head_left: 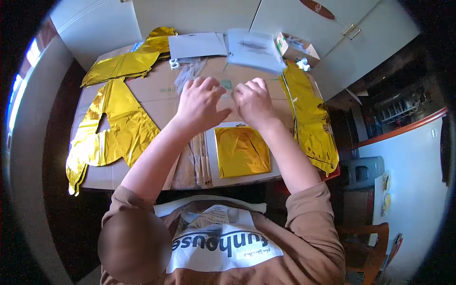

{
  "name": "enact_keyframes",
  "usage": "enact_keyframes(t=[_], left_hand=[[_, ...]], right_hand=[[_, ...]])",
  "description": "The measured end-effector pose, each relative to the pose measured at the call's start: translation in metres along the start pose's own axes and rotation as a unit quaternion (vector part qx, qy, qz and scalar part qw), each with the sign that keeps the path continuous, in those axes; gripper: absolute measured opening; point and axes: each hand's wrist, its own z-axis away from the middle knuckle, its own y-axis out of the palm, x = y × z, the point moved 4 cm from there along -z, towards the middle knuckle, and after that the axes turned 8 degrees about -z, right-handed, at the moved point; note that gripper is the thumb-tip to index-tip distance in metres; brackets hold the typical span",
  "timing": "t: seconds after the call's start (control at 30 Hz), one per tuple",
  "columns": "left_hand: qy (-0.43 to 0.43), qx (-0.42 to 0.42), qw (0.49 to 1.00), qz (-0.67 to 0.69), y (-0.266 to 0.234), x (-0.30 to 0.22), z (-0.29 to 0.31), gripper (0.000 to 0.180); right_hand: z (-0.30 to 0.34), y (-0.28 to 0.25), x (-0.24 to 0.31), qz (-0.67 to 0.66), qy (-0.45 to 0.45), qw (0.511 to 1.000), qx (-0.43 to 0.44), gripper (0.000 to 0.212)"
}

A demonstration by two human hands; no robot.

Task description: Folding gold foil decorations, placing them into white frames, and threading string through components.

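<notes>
The bench [153, 97], its top covered with cardboard, fills the middle of the view. On its left lies a gold foil A shape [124, 130], flat and creased, with a hole near its middle. A long gold foil strip [308, 114] runs down the right side, and another gold foil piece [123, 64] lies at the far left corner. A pale sheet [197, 46] and blurred clear sleeves [252, 50] lie along the far edge. Nearer the person, a folded gold foil square [242, 152] rests on a white card [212, 142], just below and between the forearms. The left hand [202, 99] and right hand [253, 99] are over the bench, near each other but apart, fingers curled; whether either grips anything cannot be told. Crumpled clear plastic [188, 73] lies just beyond the left hand, and an open box [283, 46] sits at the far right.
</notes>
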Motion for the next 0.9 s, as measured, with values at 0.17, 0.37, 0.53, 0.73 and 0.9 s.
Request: enact_keyframes(t=[0.17, 0.37, 0.53, 0.73, 0.9], left_hand=[[-0.121, 0.26, 0.955, -0.072, -0.017, -0.004, -0.023, 0.061], [0.095, 0.102, 0.983, -0.123, 0.062, 0.015, -0.019, 0.026], [0.109, 0.098, 0.988, -0.038, 0.094, 0.007, -0.015, 0.011], [0.085, 0.091, 0.992, 0.003, 0.093, 0.009, -0.009, 0.013], [0.095, 0.09, 0.991, -0.01, 0.097, 0.006, -0.008, 0.011]], right_hand=[[0.017, 0.012, -0.016, -0.031, -0.002, 1.0, 0.002, 0.01], [0.027, 0.027, -0.029, -0.112, 0.042, 0.991, 0.056, 0.012], [0.035, -0.002, -0.031, -0.105, 0.118, 0.987, -0.009, 0.035], [0.105, -0.042, 0.0, -0.21, 0.359, 0.909, -0.022, 0.062], [0.136, -0.019, 0.028, -0.211, 0.325, 0.921, 0.032, 0.075]])
